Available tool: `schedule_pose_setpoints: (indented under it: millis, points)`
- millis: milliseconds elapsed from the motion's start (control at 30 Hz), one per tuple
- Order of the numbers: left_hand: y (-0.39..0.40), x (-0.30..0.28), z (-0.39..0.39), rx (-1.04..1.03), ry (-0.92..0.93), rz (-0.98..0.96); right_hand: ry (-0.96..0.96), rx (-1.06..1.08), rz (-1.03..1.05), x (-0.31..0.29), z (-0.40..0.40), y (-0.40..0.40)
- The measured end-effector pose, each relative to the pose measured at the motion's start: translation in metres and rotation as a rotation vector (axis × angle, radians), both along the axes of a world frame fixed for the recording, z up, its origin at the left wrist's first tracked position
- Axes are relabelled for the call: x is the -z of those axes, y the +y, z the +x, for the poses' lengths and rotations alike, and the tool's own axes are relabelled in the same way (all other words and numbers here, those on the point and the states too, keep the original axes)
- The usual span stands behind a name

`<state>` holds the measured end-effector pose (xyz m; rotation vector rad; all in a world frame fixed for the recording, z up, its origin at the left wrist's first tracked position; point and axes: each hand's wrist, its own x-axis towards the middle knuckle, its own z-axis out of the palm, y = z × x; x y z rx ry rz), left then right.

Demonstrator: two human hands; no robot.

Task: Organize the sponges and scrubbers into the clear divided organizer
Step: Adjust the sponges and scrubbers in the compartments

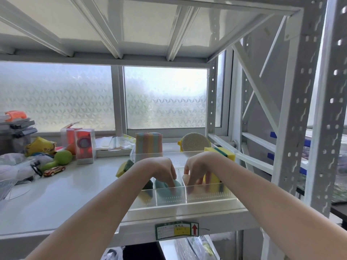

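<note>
The clear divided organizer (pixel 206 200) stands on the white shelf, at its front right. My left hand (pixel 161 168) reaches into the middle front compartment, fingertips on a teal round scrubber (pixel 165 188). My right hand (pixel 199 166) reaches into the right front compartment, fingers around a pale peach sponge (pixel 186 178) beside an upright yellow sponge (pixel 214 182). A yellow-green sponge (pixel 148 192) sits in the left front compartment. At the organizer's back stand a striped pastel sponge stack (pixel 148 144), a round beige scrubber (pixel 195 143) and another yellow-green sponge (pixel 222 153). One more yellow-green sponge (pixel 124 167) lies outside, left of the organizer.
The shelf's left side holds a toy car (pixel 54 170), a green dumbbell-shaped toy (pixel 60 159), clear boxes with orange items (pixel 82 147), bags and stacked containers (pixel 16 128). Metal rack uprights (pixel 300 109) rise at the right. A frosted window is behind.
</note>
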<state>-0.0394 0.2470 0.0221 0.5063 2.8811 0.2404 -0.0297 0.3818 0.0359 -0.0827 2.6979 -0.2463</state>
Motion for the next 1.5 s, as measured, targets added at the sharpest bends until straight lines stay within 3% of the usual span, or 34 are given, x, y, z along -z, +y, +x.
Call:
schedule_pose_setpoints:
  millis: [267, 567, 767, 933, 1133, 1500]
  points:
    - [-0.005, 0.0, 0.0, 0.015, 0.053, 0.014, -0.043, 0.026, -0.119, -0.01, 0.002, 0.002]
    - [-0.005, -0.002, 0.003, 0.029, 0.055, 0.009, -0.021, 0.026, -0.058, -0.009, 0.005, -0.002]
    - [-0.031, -0.035, 0.017, 0.014, 0.142, 0.17, 0.15, -0.028, 0.047, -0.026, 0.009, -0.011]
    - [-0.077, -0.055, 0.026, -0.048, 0.157, 0.196, 0.365, -0.206, -0.045, -0.036, 0.019, -0.042]
    - [-0.114, -0.039, 0.035, -0.092, 0.04, 0.24, 0.241, -0.279, -0.009, -0.008, 0.011, -0.063]
    - [-0.109, -0.026, 0.026, -0.081, 0.068, 0.215, 0.198, -0.268, -0.066, 0.005, 0.005, -0.063]
